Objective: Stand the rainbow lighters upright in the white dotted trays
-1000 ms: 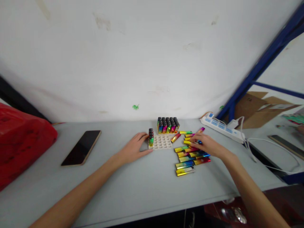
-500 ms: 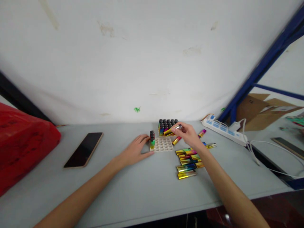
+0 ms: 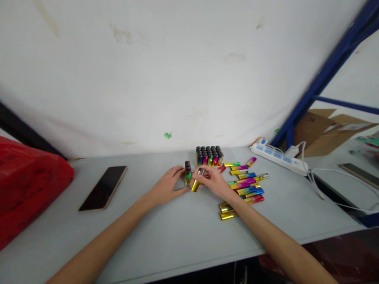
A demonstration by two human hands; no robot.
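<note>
My right hand (image 3: 211,179) pinches a lighter (image 3: 195,185) with a gold lower end and silvery upper part, tilted over the white holed tray. Most of that tray (image 3: 187,185) is hidden behind this hand. At its left end a short row of lighters (image 3: 188,173) with black tops stands upright. My left hand (image 3: 167,185) spans the tray's left end, with fingers at the back and thumb at the front corner. To the right, several shiny multicoloured lighters (image 3: 245,183) lie loose on the table, partly under my right forearm.
Behind the tray stands a block of upright lighters (image 3: 209,156). A phone (image 3: 103,187) and a red bag (image 3: 32,185) are on the left. A white power strip (image 3: 278,157) with cables, a cardboard box (image 3: 314,132) and a blue frame (image 3: 310,86) are on the right.
My right hand has moved left and toward me with the lighter, from in front of the upright block to beside the standing row. The lighter has turned from nearly level to steep. My left hand stays put.
</note>
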